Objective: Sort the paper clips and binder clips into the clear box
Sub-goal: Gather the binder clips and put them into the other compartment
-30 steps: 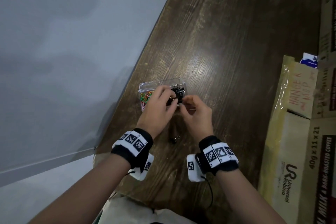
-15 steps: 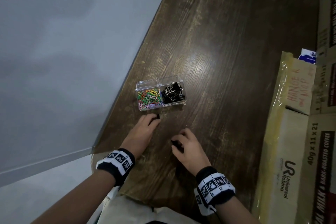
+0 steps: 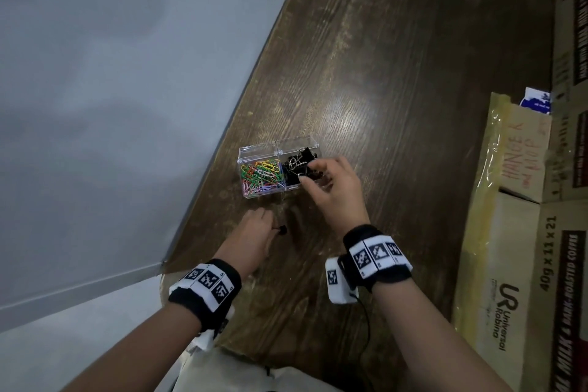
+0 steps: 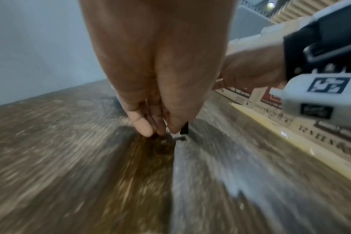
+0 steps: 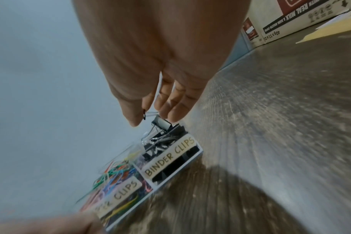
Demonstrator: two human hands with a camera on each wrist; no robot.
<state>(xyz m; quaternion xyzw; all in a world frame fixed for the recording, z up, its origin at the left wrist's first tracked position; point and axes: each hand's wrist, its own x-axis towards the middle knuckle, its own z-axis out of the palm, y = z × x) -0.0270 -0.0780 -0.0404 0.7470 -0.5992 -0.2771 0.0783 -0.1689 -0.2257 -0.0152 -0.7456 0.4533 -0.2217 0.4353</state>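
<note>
Presently: right hand point(image 3: 334, 191) pinching binder clip point(image 5: 160, 122) over clear box point(image 3: 254, 151) near table's left edge; left hand point(image 3: 254, 232) pinching second binder clip point(image 3: 281, 229).

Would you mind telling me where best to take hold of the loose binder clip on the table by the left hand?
Probably pinch the binder clip across its black body from above: it lies low on the table, right at the left hand fingertips.

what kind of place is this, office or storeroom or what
Probably a storeroom or back office: printed cardboard cartons stacked beside a worn wooden table against a bare grey wall, and a labelled clear box of clips.
</note>
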